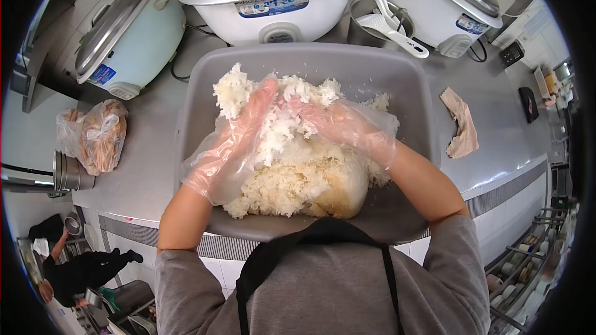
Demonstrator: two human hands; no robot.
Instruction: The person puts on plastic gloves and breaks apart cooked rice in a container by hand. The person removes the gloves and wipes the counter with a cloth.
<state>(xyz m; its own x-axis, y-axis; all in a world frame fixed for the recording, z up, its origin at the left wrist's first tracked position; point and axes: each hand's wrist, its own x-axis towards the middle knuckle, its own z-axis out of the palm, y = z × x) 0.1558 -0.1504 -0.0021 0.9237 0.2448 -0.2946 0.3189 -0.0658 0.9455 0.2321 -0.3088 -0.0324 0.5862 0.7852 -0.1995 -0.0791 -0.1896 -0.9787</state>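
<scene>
A large heap of cooked white rice (279,186) lies in a grey plastic tub (406,80). Its near side is a compact, rounded block with a browned patch. Both of my hands wear clear, loose plastic gloves and are in the loose rice at the far side of the heap. My left hand (248,115) points away from me, fingers close together against clumps of rice. From the right, my right hand (335,119) reaches inward with its fingers curled into the rice. White clumps sit between the two hands; some fingertips are covered.
Behind the tub stand several lidded rice cookers (267,22). A metal pot (366,31) holds white paddles (388,22). To the left are a tied plastic bag (105,136) and metal cups (68,174); a cloth (460,124) lies right. Another person (77,273) is at lower left.
</scene>
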